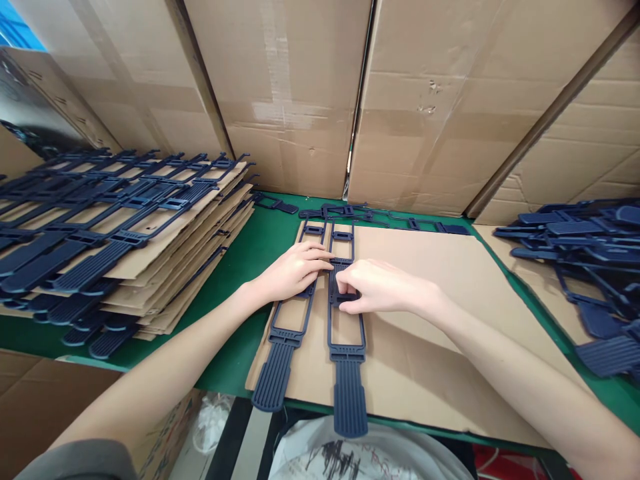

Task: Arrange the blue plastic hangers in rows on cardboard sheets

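Two long dark-blue plastic frame parts lie side by side on a cardboard sheet [450, 313], ribbed handles hanging over the near edge. My left hand [293, 272] rests fingers-down on the left part [280, 340], its fingertips reaching the middle of the right part [347, 353]. My right hand [380, 287] curls its fingers and thumb around the middle crossbar of the right part.
A stack of cardboard sheets [165, 267] layered with the same blue parts stands at the left. A loose heap of blue parts [585, 260] lies at the right. More parts [380, 215] lie behind the sheet. Cardboard boxes [310, 100] wall off the back. The green table [250, 253] shows between.
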Demonstrator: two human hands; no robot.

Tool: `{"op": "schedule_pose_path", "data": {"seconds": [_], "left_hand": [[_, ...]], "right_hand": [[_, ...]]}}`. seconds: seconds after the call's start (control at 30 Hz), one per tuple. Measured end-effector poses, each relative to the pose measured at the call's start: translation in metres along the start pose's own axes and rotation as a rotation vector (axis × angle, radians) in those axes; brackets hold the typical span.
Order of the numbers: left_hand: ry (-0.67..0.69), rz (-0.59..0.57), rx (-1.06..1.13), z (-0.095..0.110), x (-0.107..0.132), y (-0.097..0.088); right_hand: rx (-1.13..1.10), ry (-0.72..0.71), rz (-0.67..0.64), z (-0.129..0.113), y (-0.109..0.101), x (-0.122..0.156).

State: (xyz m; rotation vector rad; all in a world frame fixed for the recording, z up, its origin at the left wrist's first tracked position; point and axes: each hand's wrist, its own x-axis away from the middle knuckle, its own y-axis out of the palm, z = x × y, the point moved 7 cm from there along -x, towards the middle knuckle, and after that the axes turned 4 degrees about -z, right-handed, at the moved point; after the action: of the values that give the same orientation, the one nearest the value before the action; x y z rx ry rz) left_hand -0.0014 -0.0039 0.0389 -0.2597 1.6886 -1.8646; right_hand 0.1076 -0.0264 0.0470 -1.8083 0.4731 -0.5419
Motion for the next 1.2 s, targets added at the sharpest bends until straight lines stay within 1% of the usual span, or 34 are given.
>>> {"op": "schedule_pose_path", "data": {"seconds": [0.27, 0.43, 0.83, 0.97, 1.1, 1.2], "left_hand": [[-0.022, 0.054, -0.012, -0.001, 0.000, -0.002], [-0.011, 0.066, -0.002, 0.000, 0.000, -0.002], [-0.013, 0.060, -0.022, 0.000, 0.000, -0.002], [-0.007, 0.062, -0.024, 0.000, 0.000, -0.001], [-0.003, 0.047, -0.032, 0.000, 0.000, 0.001], [-0.005, 0.037, -0.023, 0.001, -0.001, 0.000]], "right_hand": [[0.097, 0.047, 0.038, -0.006, -0.001, -0.003], [0.179, 0.037, 0.063, -0.011, 0.000, -0.003], [0.211, 0.080, 0.045, -0.011, 0.003, -0.005], [0.223, 0.082, 0.069, -0.012, 0.002, -0.005], [0.195, 0.056, 0.088, -0.011, -0.002, -0.004], [0.169, 0.037, 0.135, -0.007, -0.010, -0.002]]}}
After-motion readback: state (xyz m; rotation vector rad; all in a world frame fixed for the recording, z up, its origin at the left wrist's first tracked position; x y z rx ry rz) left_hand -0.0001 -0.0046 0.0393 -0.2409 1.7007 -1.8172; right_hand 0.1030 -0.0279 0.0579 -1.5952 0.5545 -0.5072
